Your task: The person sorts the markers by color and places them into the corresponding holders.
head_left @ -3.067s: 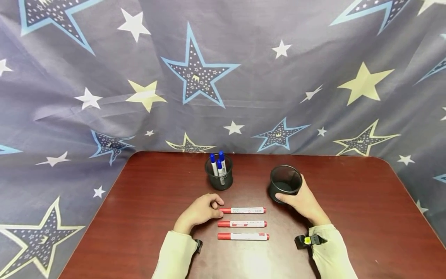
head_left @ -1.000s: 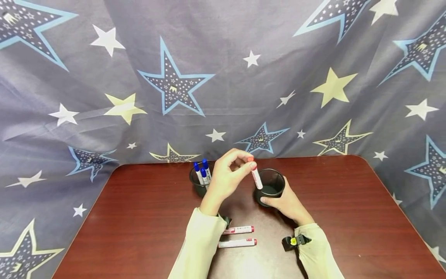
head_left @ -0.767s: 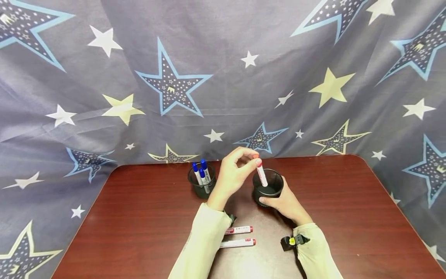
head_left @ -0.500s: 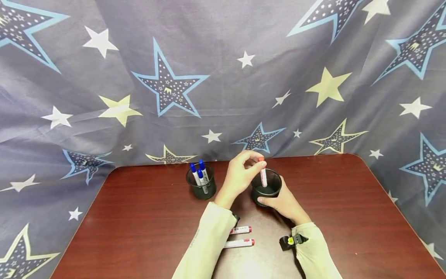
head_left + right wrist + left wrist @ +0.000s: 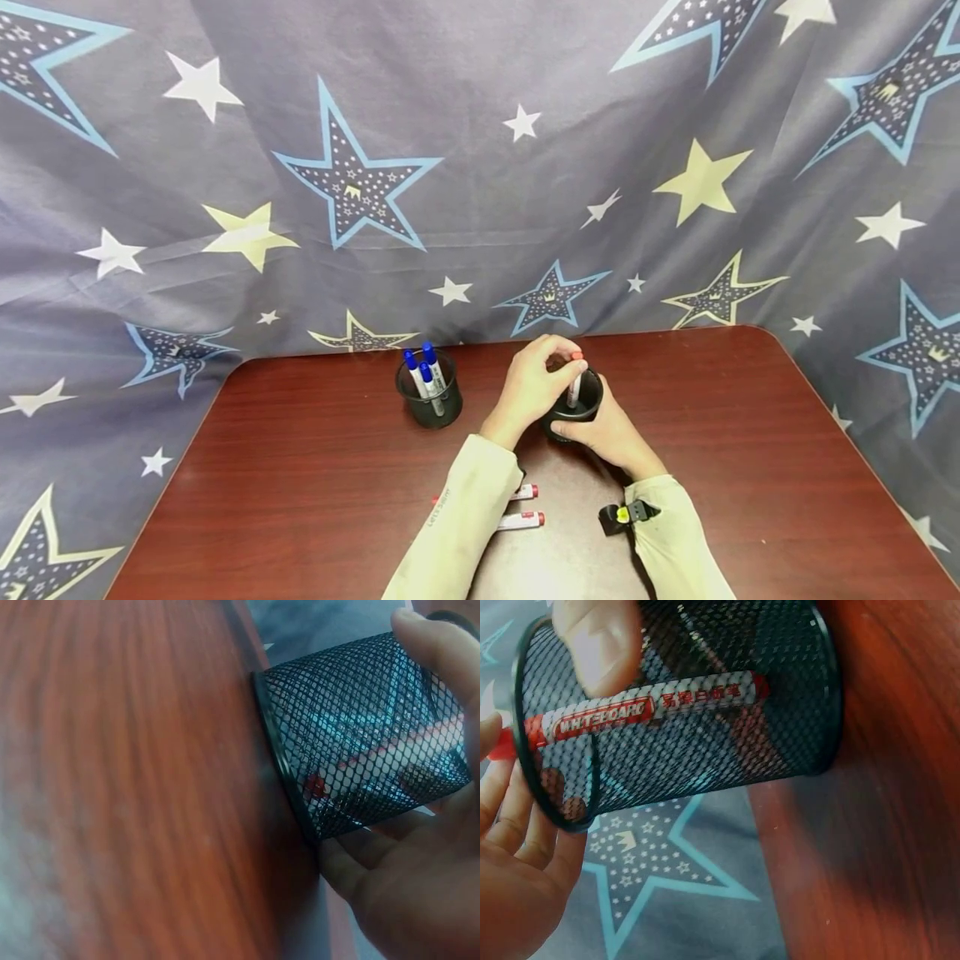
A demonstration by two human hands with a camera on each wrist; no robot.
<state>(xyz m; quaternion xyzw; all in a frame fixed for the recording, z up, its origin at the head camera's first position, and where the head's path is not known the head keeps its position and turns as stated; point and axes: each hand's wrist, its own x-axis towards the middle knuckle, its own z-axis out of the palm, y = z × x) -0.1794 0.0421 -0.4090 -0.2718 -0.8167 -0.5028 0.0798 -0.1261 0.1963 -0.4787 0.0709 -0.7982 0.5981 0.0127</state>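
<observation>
My left hand (image 5: 531, 383) pinches a red whiteboard marker (image 5: 573, 393) by its red end, over the mouth of a black mesh pen holder (image 5: 572, 415). Most of the marker's length is inside the holder, seen through the mesh in the left wrist view (image 5: 697, 697). Around the holder's right side my right hand (image 5: 617, 433) curls, its thumb across the near wall. In the right wrist view the marker's lower red tip (image 5: 316, 785) shows close to the holder's base.
To the left stands another black mesh pen holder (image 5: 435, 410) with three blue-capped markers (image 5: 426, 375). Two red markers (image 5: 521, 521) lie on the brown table (image 5: 315, 467), partly hidden by the left sleeve (image 5: 467, 508). A star-patterned curtain (image 5: 480, 167) hangs behind.
My left hand picked up the farthest of three red markers from the table, carried it over the holder and lowered it inside. The right hand kept its grip on the holder.
</observation>
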